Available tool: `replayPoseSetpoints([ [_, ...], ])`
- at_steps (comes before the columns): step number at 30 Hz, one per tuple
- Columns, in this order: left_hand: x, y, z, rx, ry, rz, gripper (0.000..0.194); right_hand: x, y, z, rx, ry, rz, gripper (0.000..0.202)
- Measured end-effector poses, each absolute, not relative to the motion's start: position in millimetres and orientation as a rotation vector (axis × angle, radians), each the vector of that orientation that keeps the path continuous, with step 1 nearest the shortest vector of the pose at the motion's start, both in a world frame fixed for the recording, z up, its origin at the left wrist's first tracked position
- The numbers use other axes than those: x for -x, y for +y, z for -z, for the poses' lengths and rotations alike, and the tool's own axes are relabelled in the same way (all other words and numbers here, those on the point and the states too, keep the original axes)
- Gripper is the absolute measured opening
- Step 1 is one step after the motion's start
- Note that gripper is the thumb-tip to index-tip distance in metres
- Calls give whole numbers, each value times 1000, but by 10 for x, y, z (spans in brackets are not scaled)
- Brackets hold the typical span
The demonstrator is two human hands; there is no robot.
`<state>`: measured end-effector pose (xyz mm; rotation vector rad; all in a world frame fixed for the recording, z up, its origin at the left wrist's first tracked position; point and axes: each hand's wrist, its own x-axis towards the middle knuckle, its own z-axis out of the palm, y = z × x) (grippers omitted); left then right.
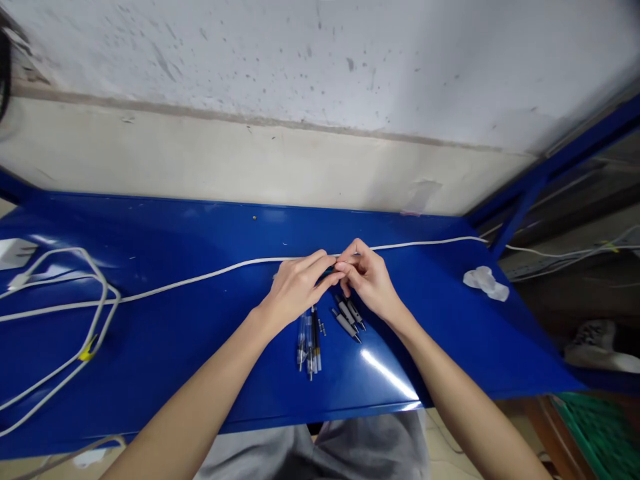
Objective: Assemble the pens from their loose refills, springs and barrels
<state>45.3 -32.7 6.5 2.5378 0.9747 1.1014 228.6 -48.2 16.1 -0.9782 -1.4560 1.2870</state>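
Note:
My left hand (303,279) and my right hand (367,275) meet at the fingertips above the blue table (200,367). Both are closed in a pinch, and whatever lies between the fingers is too small and hidden to name. Just below my left hand, clear pen barrels (310,350) and dark refills (317,337) lie side by side. Some tiny metallic pieces (322,327) rest beside them. Under my right hand are several grey pen grips with dark pointed tips (346,325).
A white cable (200,277) crosses the table behind my hands and coils at the left, near a white plug (17,253). Crumpled clear plastic (486,283) lies at the right. A wall (275,163) rises behind; a blue frame post (520,210) stands right.

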Motion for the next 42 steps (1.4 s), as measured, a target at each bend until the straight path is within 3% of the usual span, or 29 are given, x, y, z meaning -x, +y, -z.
replayPoseSetpoints([
  [9,-450,-315,3,-2542,1001,-1117,15,-2330,-481,-185,1120,-1639,-1029,48],
  [16,-406,-281,-34,-2692,1015,-1107,24,-2318,-488,-216,1172,-1840,-859,57],
  [25,-329,-255,-33,-2827,1074,-1091,25,-2328,-441,-203,1155,-2034,-685,46],
  [42,-365,-242,17,-2749,1063,-1180,25,-2457,-370,-270,1312,-2007,-551,43],
])
